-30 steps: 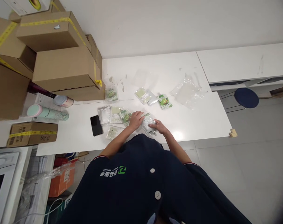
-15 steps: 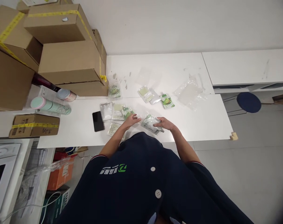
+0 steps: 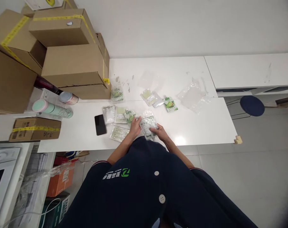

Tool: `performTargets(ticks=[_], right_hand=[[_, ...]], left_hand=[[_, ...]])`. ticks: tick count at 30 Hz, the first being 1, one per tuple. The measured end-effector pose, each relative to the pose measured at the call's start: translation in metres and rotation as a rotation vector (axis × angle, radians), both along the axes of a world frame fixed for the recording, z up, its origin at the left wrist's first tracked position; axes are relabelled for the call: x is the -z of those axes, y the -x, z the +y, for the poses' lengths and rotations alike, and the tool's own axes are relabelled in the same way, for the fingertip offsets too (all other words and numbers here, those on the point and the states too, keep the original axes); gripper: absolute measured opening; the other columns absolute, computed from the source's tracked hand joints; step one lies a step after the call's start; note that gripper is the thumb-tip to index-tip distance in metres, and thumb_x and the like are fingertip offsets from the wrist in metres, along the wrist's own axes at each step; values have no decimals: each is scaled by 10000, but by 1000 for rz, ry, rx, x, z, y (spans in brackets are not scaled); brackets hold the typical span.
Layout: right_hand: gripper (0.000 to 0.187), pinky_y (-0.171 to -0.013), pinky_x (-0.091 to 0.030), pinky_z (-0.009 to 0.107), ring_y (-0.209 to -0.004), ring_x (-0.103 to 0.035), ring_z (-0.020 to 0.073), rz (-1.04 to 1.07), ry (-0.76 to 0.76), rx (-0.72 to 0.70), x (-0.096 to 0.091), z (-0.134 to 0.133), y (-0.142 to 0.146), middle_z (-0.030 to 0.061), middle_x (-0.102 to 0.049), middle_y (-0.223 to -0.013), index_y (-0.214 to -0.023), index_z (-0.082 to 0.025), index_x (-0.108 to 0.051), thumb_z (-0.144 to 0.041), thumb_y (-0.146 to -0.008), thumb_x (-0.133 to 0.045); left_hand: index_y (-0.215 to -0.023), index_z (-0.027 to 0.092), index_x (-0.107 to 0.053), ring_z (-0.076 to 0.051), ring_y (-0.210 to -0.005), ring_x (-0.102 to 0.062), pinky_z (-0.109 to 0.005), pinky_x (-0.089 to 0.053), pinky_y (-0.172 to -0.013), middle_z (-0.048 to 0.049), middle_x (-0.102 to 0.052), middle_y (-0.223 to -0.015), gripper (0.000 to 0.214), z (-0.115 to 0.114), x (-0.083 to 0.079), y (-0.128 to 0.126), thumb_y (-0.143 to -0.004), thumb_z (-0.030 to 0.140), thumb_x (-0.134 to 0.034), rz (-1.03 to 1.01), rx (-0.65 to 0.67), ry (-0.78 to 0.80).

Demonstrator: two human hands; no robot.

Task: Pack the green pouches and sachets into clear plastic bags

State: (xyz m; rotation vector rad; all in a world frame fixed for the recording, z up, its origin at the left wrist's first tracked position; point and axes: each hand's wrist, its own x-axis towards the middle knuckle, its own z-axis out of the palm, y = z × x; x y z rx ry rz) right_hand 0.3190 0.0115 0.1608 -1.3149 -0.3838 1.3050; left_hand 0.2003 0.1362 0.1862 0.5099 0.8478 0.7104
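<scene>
A silvery pouch with green print in a clear plastic bag [image 3: 147, 124] is held between both hands, close to my body. My left hand [image 3: 135, 127] is closed on its left edge, thumb uppermost. My right hand [image 3: 161, 132] grips the lower right side, thumb across the front. Just beyond my left hand lies a bagged green pouch with a fruit picture [image 3: 129, 116]. Beside it rest a pale green packet [image 3: 120, 114] and a white packet [image 3: 109, 114]. Another pale green packet [image 3: 119, 133] is partly covered by my left forearm.
A black phone [image 3: 100, 124] lies left of the packets. Further back are a green-white packet [image 3: 148, 97], a green fruit pouch [image 3: 170, 104] and crumpled clear bags [image 3: 193, 95]. Cardboard boxes [image 3: 72, 63] and a mint bottle [image 3: 52, 108] stand at left; a blue stool [image 3: 252, 105] is at right.
The bagged silvery pouch has been lifted, turned more upright and brought slightly left. My left hand, empty before, has closed on its left edge. My right hand moved left with it.
</scene>
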Motion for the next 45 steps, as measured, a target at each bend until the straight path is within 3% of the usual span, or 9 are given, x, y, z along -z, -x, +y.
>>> performTargets(ticks=[7, 15, 18, 22, 27, 31, 35, 39, 45], right_hand=[[419, -773, -501, 307, -767, -636, 169, 56, -27, 53, 0, 3, 14, -10, -714, -861, -981, -212, -689, -348, -611, -831], [337, -673, -503, 280, -677, -605, 155, -156, -7, -70, -24, 2, 5, -11, -682, -757, -876, -187, -699, -416, -651, -801], [339, -670, -497, 268, -706, -613, 163, -271, -40, -164, -35, 3, -5, -13, -690, -792, -923, -191, -713, -437, -696, -765], [343, -717, -490, 265, -817, -643, 195, -485, -86, -361, -47, 9, -21, -11, -716, -932, -1018, -199, -726, -449, -789, -674], [302, -749, -470, 271, -853, -668, 212, -885, -94, -745, -61, 38, -37, -12, -742, -943, -1119, -273, -719, -313, -841, -607], [344, -801, -482, 333, -964, -653, 258, -1218, 59, -857, -65, 74, -41, 22, -734, -1027, -1136, -308, -700, -288, -793, -680], [466, -1010, -418, 483, -1287, -466, 322, -1422, 2, -350, -64, 87, -56, 137, -499, -1424, -1281, -214, -600, -366, -842, -636], [424, -905, -499, 422, -1024, -626, 245, -1184, 29, 35, -50, 61, -76, 143, -607, -1246, -1260, -172, -581, -377, -895, -518], [302, -735, -513, 354, -670, -608, 164, -853, 173, -16, 4, -5, -69, 54, -701, -994, -1085, -235, -666, -369, -836, -561]], left_hand=[[-1186, 210, -616, -80, -581, -526, -199, -420, -596, 47, -610, -676, 436, 13, -7, 2, -755, 237, -676, 243, 52, -362], [-900, 107, -745, -142, -728, -604, -255, -467, -685, -68, -697, -823, 284, 40, -22, 17, -715, 314, -687, 108, 455, -45], [-1016, 127, -734, -221, -962, -619, -327, -466, -856, -111, -691, -1040, 439, 48, -32, 25, -689, 418, -766, 183, 695, -284], [-922, 198, -745, -286, -1213, -490, -387, -358, -1035, -85, -618, -1216, 395, 55, -49, 34, -644, 474, -792, 510, 835, -880], [-889, 187, -725, -232, -896, -607, -319, -444, -818, -41, -681, -861, 321, 59, -57, 34, -780, 479, -647, 603, 1119, -1067], [-944, 177, -734, -192, -805, -619, -270, -468, -729, -22, -696, -833, 285, 68, -26, 23, -751, 377, -671, 527, 970, -858], [-946, 126, -715, -155, -645, -604, -261, -500, -606, -20, -659, -716, 331, 95, 13, 5, -664, 289, -770, 659, 490, -347], [-1315, 144, -508, -126, -737, -641, -243, -527, -645, -67, -677, -959, 518, 132, 37, -20, -827, 261, -637, 840, 162, -238], [-1340, 148, -461, -206, -970, -669, -301, -539, -727, -143, -637, -1155, 457, 167, 53, -43, -896, 246, -510, 1130, 156, -308]])
